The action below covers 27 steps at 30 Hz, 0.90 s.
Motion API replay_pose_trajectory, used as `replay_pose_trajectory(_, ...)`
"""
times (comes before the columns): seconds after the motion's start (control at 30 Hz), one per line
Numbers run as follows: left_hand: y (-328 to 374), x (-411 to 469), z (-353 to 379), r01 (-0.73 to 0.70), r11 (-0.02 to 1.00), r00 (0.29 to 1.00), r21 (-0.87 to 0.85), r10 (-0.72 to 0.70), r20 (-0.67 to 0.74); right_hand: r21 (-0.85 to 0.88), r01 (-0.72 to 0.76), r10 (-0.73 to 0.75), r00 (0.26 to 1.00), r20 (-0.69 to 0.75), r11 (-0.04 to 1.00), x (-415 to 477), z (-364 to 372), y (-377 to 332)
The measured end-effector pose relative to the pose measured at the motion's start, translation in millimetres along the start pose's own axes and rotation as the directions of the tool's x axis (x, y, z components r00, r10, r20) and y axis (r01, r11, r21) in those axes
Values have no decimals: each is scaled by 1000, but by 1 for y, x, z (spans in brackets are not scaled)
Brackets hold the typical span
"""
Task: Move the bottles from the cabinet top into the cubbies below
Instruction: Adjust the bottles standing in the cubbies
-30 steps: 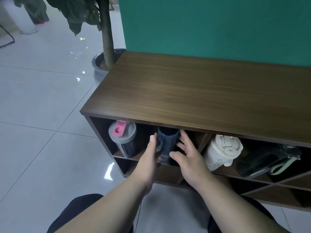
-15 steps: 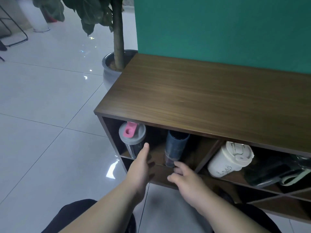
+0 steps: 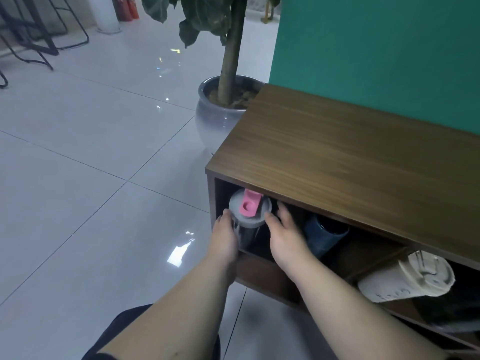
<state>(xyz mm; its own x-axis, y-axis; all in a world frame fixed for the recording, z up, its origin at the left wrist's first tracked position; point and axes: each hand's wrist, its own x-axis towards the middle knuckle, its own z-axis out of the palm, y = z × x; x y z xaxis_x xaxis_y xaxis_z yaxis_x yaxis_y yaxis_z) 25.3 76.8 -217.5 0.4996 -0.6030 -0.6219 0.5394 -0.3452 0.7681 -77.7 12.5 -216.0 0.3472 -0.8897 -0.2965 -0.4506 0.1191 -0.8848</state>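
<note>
A clear shaker bottle (image 3: 250,214) with a grey lid and pink flip cap stands in the leftmost top cubby of the brown wooden cabinet (image 3: 337,162). My left hand (image 3: 224,237) presses its left side and my right hand (image 3: 284,233) its right side, so both hands clasp it. A dark blue bottle (image 3: 324,236) stands just right of my right hand in the same cubby. A cream cup (image 3: 407,279) with a lid lies tilted in the adjoining cubby to the right. Nothing stands on the cabinet top.
A grey pot (image 3: 220,113) with a tree trunk stands on the floor by the cabinet's far left corner. A green wall (image 3: 376,53) rises behind the cabinet. Black chair legs (image 3: 39,42) stand far left on the white tiled floor (image 3: 91,178). A dark object (image 3: 446,315) lies at the lower right.
Both hands left the dark blue bottle and shifted left onto the pink-capped shaker bottle. The view has swung left and closer.
</note>
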Motion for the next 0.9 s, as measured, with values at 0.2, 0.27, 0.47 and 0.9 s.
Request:
replay_pose_trajectory(0.2, -1, 3, 7, -12, 998, 1000, -64, 13, 10, 2, 68, -68, 995, 71, 998, 12, 5, 2)
replay_pose_trajectory(0.27, -2, 4, 8, -26, 998, 1000, -59, 27, 14, 22, 66, -68, 995, 70, 998, 13, 7, 5)
replay_pose_trajectory(0.47, -3, 6, 8, 2, 997, 1000, -81, -1, 21, 52, 74, -78, 994, 75, 996, 19, 10, 12)
replay_pose_trajectory(0.9, -15, 13, 9, -14, 998, 1000, -63, 12, -24, -6, 64, -63, 991, 115, 998, 21, 6, 13)
